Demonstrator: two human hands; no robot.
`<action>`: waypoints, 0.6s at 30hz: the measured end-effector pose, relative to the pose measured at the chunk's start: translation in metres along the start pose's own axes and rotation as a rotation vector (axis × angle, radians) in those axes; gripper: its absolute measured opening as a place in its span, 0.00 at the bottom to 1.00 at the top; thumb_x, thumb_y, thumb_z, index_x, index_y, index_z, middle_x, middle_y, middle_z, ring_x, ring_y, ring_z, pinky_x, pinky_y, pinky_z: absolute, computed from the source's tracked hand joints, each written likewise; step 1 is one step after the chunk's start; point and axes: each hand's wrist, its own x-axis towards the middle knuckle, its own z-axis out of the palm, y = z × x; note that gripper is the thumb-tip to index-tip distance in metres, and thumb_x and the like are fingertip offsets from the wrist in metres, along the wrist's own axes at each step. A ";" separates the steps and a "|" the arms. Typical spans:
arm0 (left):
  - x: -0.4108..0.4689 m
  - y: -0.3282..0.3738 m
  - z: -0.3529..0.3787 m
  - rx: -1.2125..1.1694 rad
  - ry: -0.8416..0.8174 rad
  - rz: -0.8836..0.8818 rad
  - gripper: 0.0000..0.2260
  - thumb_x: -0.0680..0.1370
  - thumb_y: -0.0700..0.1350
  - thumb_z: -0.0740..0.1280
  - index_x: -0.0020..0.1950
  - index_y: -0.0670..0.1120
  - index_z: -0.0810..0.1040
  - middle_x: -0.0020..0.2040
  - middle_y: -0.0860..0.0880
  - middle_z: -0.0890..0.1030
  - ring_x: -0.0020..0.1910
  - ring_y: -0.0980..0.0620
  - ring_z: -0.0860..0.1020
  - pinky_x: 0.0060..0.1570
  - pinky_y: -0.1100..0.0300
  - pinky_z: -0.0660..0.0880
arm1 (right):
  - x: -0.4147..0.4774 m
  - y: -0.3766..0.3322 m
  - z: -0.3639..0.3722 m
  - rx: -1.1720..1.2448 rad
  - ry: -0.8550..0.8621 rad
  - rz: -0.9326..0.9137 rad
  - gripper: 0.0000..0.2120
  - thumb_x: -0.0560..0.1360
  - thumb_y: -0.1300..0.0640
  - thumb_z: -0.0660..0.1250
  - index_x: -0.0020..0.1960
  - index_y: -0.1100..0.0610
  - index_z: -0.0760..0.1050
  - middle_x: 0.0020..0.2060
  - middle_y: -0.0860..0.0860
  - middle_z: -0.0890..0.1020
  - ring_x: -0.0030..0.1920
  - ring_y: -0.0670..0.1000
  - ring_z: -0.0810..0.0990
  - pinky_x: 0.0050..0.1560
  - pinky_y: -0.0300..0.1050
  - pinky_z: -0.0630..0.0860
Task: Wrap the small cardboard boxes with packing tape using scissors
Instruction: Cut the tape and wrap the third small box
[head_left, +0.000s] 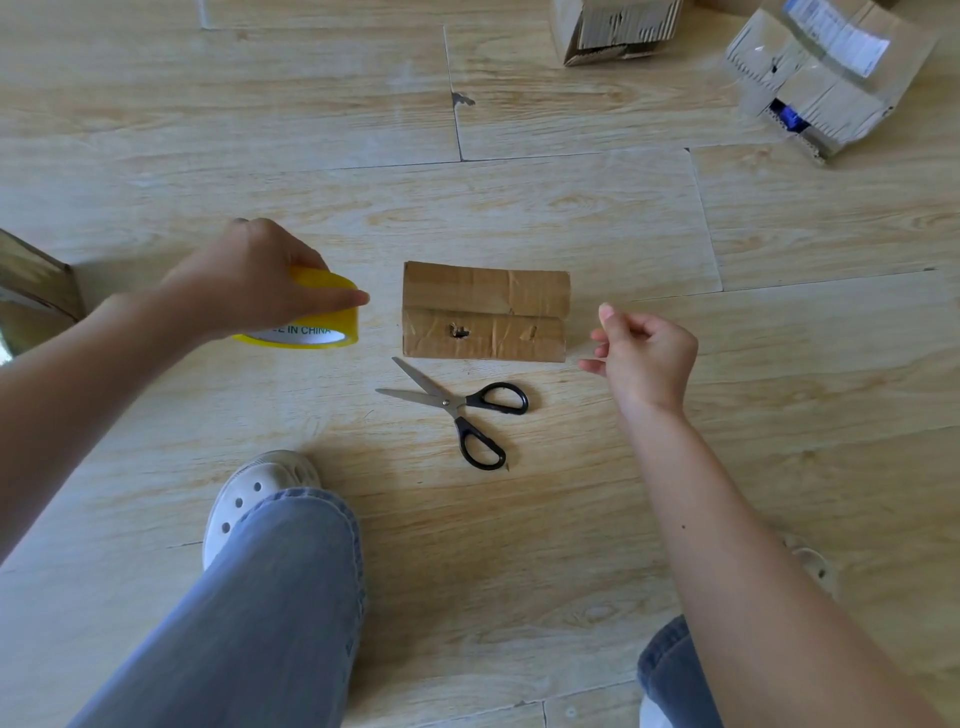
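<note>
Wood floor: my left hand grips the tape roll, right hand fingers loosely curled, seemingly empty; box between them, scissors untouched, wrapping apparently unstarted

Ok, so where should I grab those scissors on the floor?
By the black handle loops, coming from the right, where the free right hand is. The scissors lie flat and open, with both blades pointing left, toward the tape roll the left hand holds.

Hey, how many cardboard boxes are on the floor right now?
3: the middle box beside the scissors, a top box, a top-right box. A brown object cut off at left may be a fourth.
</note>
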 end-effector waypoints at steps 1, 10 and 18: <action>0.000 -0.001 0.001 0.001 0.001 0.003 0.15 0.66 0.68 0.69 0.38 0.58 0.81 0.33 0.55 0.76 0.34 0.59 0.72 0.29 0.65 0.65 | 0.000 0.001 0.001 0.002 0.003 0.003 0.08 0.77 0.61 0.69 0.39 0.59 0.76 0.34 0.53 0.80 0.24 0.41 0.75 0.26 0.39 0.77; 0.004 -0.002 0.010 0.035 0.007 0.039 0.17 0.67 0.69 0.67 0.41 0.57 0.80 0.35 0.54 0.75 0.41 0.49 0.73 0.36 0.59 0.68 | 0.002 0.008 0.005 -0.043 0.018 -0.009 0.08 0.77 0.58 0.69 0.40 0.55 0.77 0.34 0.50 0.81 0.24 0.39 0.74 0.24 0.36 0.73; 0.009 0.001 0.023 0.052 0.017 0.024 0.17 0.69 0.67 0.67 0.42 0.54 0.80 0.35 0.53 0.73 0.42 0.48 0.73 0.37 0.57 0.69 | 0.003 0.016 0.018 -0.077 0.026 -0.001 0.09 0.79 0.55 0.67 0.40 0.54 0.75 0.38 0.50 0.82 0.38 0.49 0.78 0.43 0.49 0.77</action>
